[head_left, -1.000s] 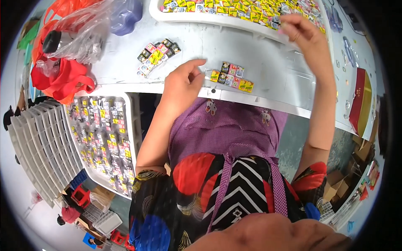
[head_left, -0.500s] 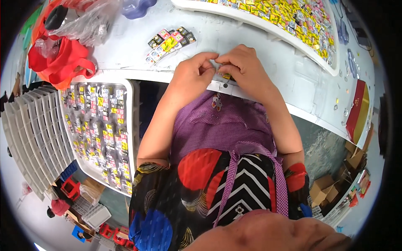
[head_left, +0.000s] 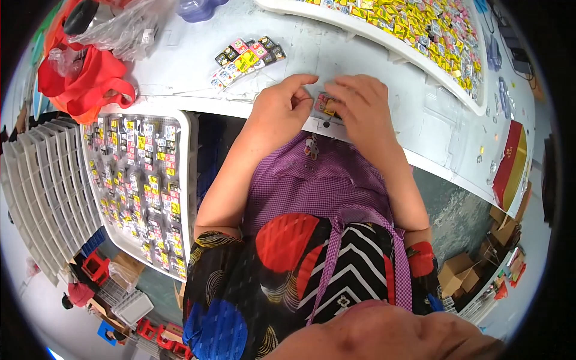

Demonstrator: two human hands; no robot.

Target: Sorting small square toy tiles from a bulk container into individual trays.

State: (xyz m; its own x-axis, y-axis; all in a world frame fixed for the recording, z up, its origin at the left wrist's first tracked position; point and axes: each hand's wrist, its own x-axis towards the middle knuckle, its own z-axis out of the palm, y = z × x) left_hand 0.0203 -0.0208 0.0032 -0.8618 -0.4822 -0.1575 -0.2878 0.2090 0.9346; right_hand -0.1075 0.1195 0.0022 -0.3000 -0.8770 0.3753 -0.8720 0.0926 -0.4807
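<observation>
Two hands pinch a small colourful packet at a white surface's near edge.

The small packet (head_left: 326,105) sits between left hand (head_left: 283,108) and right hand (head_left: 359,102), fingertips closed on it; a row of similar packets (head_left: 246,57) lies just beyond.

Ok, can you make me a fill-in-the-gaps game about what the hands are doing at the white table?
1. Both hands meet at the near edge of the white ____.
2. The left hand and right hand pinch one small colourful ____ between them.
3. The red bag lies to the person's ____.
4. The long tray at the table's far side holds mostly ____ pieces.

Missing words: table; piece; left; yellow
</observation>
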